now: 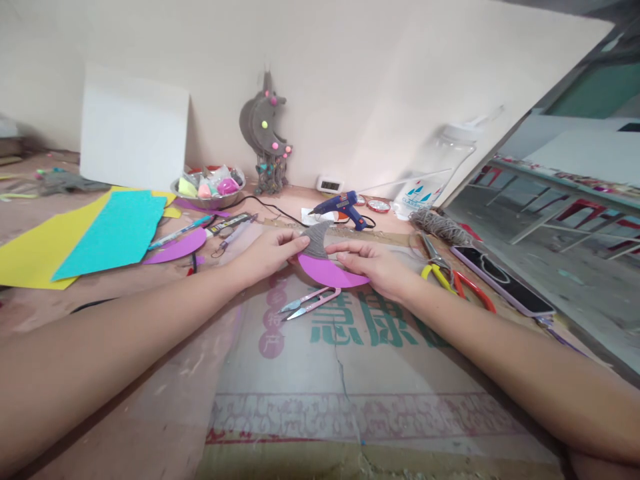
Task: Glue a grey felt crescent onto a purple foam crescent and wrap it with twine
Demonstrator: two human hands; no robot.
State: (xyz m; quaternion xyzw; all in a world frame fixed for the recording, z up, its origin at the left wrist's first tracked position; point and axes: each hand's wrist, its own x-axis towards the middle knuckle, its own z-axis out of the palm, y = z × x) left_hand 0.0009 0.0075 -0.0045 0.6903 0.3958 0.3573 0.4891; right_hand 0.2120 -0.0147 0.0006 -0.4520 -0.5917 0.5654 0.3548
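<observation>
Nearest, the counter [150, 433] is covered in its middle by a printed plastic sheet [370, 373], flanked by both forearms. On it, pink-handled snips [313, 302] are laid just in front of the work. Above them, a purple crescent [327, 272], partly wrapped in grey yarn [316, 241], is held in the middle: its wrapped end is pinched by the left hand [273, 253], its bare purple part by the right hand [383, 267], with fingers drawn in close.

To the right, a yellow-handled tool [440, 278] and a phone [500, 280] are set beside the right forearm. To the left, a second purple crescent [179, 247] is placed near a blue sheet [113, 233], by which a yellow sheet [45, 250] is partly covered.

Directly behind the hands, the space is taken up by a blue glue gun [343, 210]; a yarn bundle [440, 227] is seen at right. Farther back are placed a filled bowl [227, 200], a small clock [331, 184] and a clear bottle [435, 163]. Against the wall [375, 80], a grey moon ornament [263, 127] and a white board [134, 127] are displayed.
</observation>
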